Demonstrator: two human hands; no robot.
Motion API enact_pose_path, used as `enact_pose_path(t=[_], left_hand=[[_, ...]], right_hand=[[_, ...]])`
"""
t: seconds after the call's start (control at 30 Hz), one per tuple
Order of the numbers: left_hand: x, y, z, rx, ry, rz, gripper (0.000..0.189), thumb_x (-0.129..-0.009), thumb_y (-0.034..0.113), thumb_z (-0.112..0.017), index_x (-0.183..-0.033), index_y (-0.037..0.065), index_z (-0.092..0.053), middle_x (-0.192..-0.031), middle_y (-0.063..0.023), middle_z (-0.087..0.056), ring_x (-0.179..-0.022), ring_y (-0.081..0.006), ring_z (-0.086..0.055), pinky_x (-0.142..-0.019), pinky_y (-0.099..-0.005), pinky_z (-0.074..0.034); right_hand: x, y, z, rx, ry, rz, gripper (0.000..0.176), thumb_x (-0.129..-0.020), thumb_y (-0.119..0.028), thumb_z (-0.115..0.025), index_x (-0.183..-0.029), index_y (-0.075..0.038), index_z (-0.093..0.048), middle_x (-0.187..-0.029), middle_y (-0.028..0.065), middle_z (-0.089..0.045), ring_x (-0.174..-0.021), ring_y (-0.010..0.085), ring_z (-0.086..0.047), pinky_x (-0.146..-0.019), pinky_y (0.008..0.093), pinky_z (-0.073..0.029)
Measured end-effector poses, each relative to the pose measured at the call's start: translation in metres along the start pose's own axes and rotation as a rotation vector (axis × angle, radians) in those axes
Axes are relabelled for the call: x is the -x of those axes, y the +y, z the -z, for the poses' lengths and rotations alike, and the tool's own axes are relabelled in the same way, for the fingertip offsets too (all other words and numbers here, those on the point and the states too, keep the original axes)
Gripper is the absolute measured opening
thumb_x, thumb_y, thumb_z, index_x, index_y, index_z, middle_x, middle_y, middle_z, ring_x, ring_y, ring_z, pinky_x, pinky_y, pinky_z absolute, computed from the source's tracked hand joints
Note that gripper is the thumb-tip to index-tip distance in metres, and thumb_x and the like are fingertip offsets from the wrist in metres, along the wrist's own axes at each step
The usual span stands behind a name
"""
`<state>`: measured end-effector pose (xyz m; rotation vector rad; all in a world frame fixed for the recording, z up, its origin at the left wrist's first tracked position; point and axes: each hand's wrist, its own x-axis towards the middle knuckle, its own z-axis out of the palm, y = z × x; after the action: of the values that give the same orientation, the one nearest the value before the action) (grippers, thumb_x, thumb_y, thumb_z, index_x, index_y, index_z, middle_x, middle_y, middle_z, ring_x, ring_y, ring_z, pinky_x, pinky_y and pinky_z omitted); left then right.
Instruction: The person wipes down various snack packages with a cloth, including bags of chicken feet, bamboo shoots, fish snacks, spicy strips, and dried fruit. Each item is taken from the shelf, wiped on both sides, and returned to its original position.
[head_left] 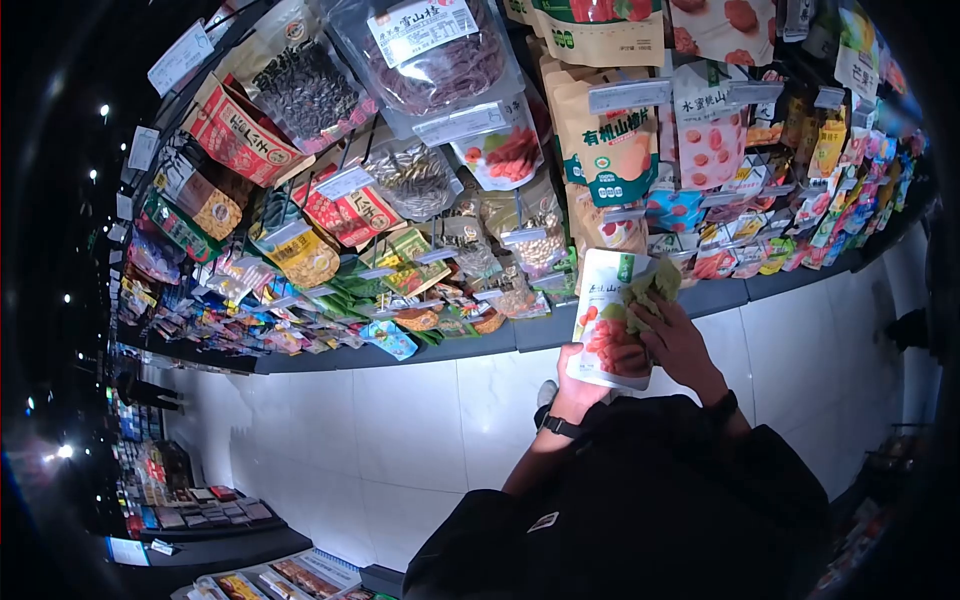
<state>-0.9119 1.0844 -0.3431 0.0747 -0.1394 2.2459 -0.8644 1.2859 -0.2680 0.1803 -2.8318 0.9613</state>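
Note:
A white snack pouch (612, 335) with red fruit printed on it and a green label at its top is upright in front of my body. My left hand (580, 385) is wrapped round its lower left edge. In my right hand (675, 340) is a crumpled green cloth (655, 285), pressed against the pouch's upper right side. Both wrists wear black bands.
Hanging snack bags fill the rack ahead, among them a brown pouch (610, 135) and a pink-dotted pouch (710, 130). Below runs the dark shelf edge (480, 348) above a pale tiled floor (400, 425). Another person's legs (155, 393) show at the far left.

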Motion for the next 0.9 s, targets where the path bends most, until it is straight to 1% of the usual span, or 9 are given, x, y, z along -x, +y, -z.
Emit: enact_pose_path(t=[0.07,0.17,0.27,0.33,0.37,0.5,0.57,0.77,0.9], left_hand=[[-0.002,-0.002,-0.006,-0.09,-0.004,0.021,0.078,-0.079,0.034,-0.056,-0.147,0.002,-0.035,-0.139,-0.0189,-0.051,-0.122,-0.0357,-0.054,-0.105,-0.0495,-0.043],[-0.005,-0.005,-0.016,-0.205,0.198,-0.054,0.078,-0.081,0.035,-0.055,-0.148,0.002,-0.034,-0.14,-0.0195,-0.05,-0.122,-0.0358,-0.055,-0.104,-0.0501,-0.045],[-0.008,0.0,0.007,-0.21,0.241,-0.147,0.078,-0.082,0.038,-0.054,-0.149,0.003,-0.034,-0.142,-0.021,-0.049,-0.125,-0.037,-0.054,-0.106,-0.0507,-0.044],[-0.016,0.006,-0.006,0.147,-0.012,-0.09,0.077,-0.084,0.041,-0.052,-0.149,0.003,-0.035,-0.145,-0.0208,-0.047,-0.129,-0.0371,-0.051,-0.106,-0.0491,-0.045],[-0.017,0.0,-0.018,-0.218,0.271,-0.301,0.071,-0.086,0.04,-0.053,-0.145,0.004,-0.04,-0.14,-0.018,-0.052,-0.123,-0.036,-0.055,-0.102,-0.0465,-0.047],[-0.017,-0.002,-0.013,-0.117,0.305,-0.268,0.073,-0.084,0.04,-0.053,-0.146,0.003,-0.04,-0.144,-0.0192,-0.049,-0.126,-0.0372,-0.053,-0.107,-0.0477,-0.045],[-0.018,-0.005,-0.003,-0.116,0.313,-0.26,0.074,-0.084,0.04,-0.053,-0.146,0.003,-0.04,-0.144,-0.0199,-0.049,-0.127,-0.0372,-0.052,-0.107,-0.0478,-0.044],[-0.021,-0.011,-0.012,-0.191,0.219,-0.204,0.075,-0.083,0.039,-0.051,-0.147,0.003,-0.039,-0.143,-0.0222,-0.048,-0.127,-0.0368,-0.052,-0.107,-0.0479,-0.045],[-0.019,-0.014,0.014,-0.136,0.337,-0.355,0.072,-0.084,0.039,-0.049,-0.146,0.004,-0.039,-0.142,-0.02,-0.05,-0.125,-0.0359,-0.054,-0.108,-0.0471,-0.045]], right_hand=[[-0.006,0.006,-0.003,-0.042,0.017,-0.047,0.045,-0.096,-0.029,-0.057,-0.14,-0.019,-0.056,-0.148,0.0153,-0.045,-0.125,0.0411,-0.049,-0.111,0.0476,-0.036],[-0.01,0.008,-0.006,0.016,0.052,0.017,0.044,-0.098,-0.028,-0.055,-0.141,-0.02,-0.056,-0.149,0.0156,-0.044,-0.125,0.0406,-0.049,-0.109,0.0469,-0.039],[-0.005,-0.011,-0.005,-0.035,-0.046,0.205,0.042,-0.097,-0.027,-0.058,-0.139,-0.019,-0.058,-0.147,0.0139,-0.047,-0.126,0.0395,-0.05,-0.108,0.0469,-0.041],[0.003,-0.02,-0.003,-0.135,-0.133,0.372,0.045,-0.093,-0.023,-0.064,-0.137,-0.02,-0.059,-0.149,0.0102,-0.047,-0.132,0.0389,-0.047,-0.111,0.0482,-0.039],[0.007,-0.023,0.002,-0.077,-0.155,0.405,0.042,-0.087,-0.022,-0.07,-0.129,-0.02,-0.066,-0.145,0.0081,-0.052,-0.13,0.0372,-0.05,-0.112,0.0498,-0.039],[0.01,-0.017,0.017,0.004,-0.202,0.363,0.035,-0.086,-0.022,-0.071,-0.121,-0.02,-0.071,-0.143,0.0061,-0.054,-0.129,0.0343,-0.052,-0.114,0.0504,-0.037],[0.007,-0.011,0.014,-0.071,-0.106,0.295,0.038,-0.084,-0.023,-0.071,-0.122,-0.023,-0.07,-0.143,0.005,-0.054,-0.126,0.0318,-0.054,-0.114,0.0521,-0.036],[0.001,-0.035,0.01,0.085,-0.085,0.42,0.033,-0.081,-0.02,-0.072,-0.113,-0.022,-0.073,-0.141,0.0075,-0.053,-0.127,0.0343,-0.053,-0.113,0.0529,-0.037],[-0.007,-0.041,-0.004,0.192,-0.019,0.421,0.024,-0.08,-0.02,-0.071,-0.104,-0.019,-0.074,-0.14,0.0076,-0.053,-0.126,0.0368,-0.052,-0.113,0.0532,-0.037]])
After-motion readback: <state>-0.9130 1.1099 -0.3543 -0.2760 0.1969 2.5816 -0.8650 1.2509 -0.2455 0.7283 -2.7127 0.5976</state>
